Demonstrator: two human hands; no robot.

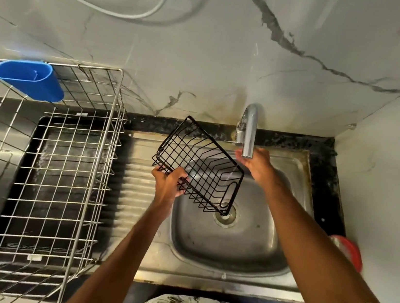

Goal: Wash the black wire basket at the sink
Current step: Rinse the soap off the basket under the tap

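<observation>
The black wire basket (200,162) hangs tilted over the steel sink (279,258), its lower corner near the drain (226,214). My left hand (168,181) grips its near left edge, fingers curled round the wires. My right hand (256,162) reaches under the spout of the chrome tap (248,129), partly hidden by the spout. A thin stream of water runs from the tap onto the basket's right side. Whether the right hand touches the basket or the tap I cannot tell.
A large chrome wire dish rack (46,169) fills the counter on the left, with a blue plastic holder (28,81) hooked on its far corner. A ribbed drainboard (136,181) lies between rack and bowl. A red object (348,251) sits at the sink's right edge. Marble wall behind.
</observation>
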